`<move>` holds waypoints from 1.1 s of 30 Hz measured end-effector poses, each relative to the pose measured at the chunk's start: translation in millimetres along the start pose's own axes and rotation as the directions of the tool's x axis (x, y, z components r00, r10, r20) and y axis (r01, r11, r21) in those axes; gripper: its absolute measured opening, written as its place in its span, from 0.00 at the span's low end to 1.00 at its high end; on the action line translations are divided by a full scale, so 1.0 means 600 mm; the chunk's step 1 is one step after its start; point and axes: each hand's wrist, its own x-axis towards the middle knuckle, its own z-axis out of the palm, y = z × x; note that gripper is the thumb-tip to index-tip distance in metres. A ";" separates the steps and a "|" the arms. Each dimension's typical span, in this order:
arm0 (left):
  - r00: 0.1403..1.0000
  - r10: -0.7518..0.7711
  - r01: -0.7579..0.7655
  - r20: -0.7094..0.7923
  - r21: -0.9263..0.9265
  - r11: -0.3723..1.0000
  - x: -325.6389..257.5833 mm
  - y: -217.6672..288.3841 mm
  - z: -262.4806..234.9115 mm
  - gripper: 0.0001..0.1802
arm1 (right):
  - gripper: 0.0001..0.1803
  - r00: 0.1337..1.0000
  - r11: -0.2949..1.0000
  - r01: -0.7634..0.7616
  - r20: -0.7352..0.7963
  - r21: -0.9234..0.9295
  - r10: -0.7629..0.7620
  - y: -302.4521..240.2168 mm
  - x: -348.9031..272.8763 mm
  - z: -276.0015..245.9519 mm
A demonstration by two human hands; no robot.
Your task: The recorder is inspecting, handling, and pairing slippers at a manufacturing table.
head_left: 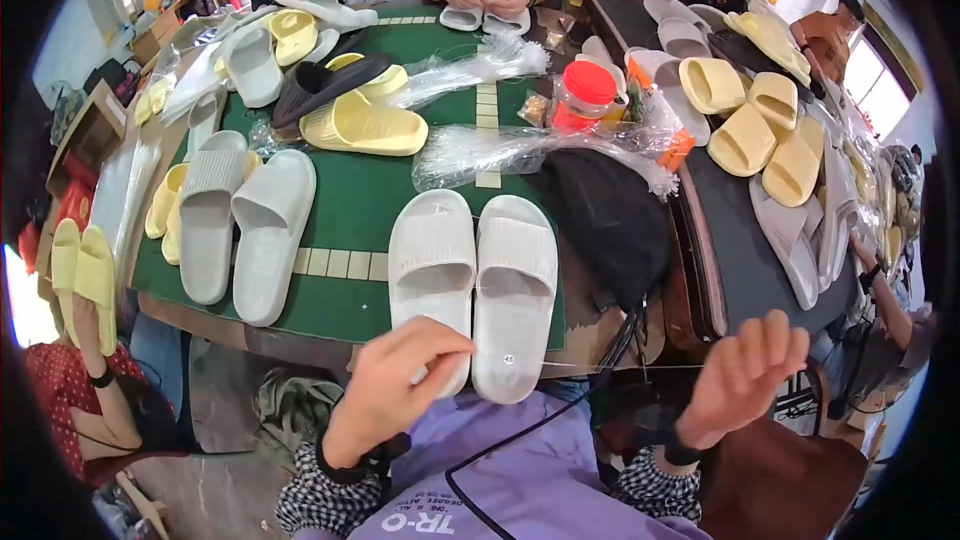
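Observation:
A pair of light grey slide slippers (515, 330) stands side by side at the table's near edge, toes away from me, heels against my lap. My left hand (395, 380) is closed in a pinch over the left slipper's heel, at the inner edge. A thin whitish plastic strand (620, 367) stretches from the slippers toward my right hand; its left end seems to lie in my left fingertips. My right hand (745, 375) is raised to the right of the slippers, fingers loosely curved and apart. Whether the strand touches it is unclear.
Bundles of white plastic strands (540, 155) lie beyond the slippers, near a red-lidded jar (585, 90). A black cloth bag (605, 225) sits right. Grey slippers (270, 240) stand left; yellow slippers (745, 140) lie on a dark case (720, 230). Other people sit around.

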 end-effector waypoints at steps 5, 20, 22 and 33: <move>0.987 0.155 -0.143 -0.034 0.240 0.960 -0.017 -0.010 -0.030 0.10 | 0.10 0.990 0.949 0.071 -0.095 -0.307 -0.104 -0.009 0.009 -0.040; 0.991 0.002 -0.047 0.133 0.335 0.941 -0.006 -0.112 0.023 0.27 | 0.16 0.665 0.218 -0.041 0.136 -0.975 0.734 0.218 -0.055 -0.059; 0.990 -0.004 -0.045 0.143 0.339 0.940 0.009 -0.123 0.028 0.33 | 0.25 0.706 0.253 0.285 0.381 -0.925 0.597 0.241 -0.054 -0.070; 0.932 -0.131 -0.020 0.338 0.408 0.913 0.054 -0.148 0.049 0.64 | 0.16 0.622 -0.117 0.178 0.019 -0.977 0.783 0.330 -0.033 -0.122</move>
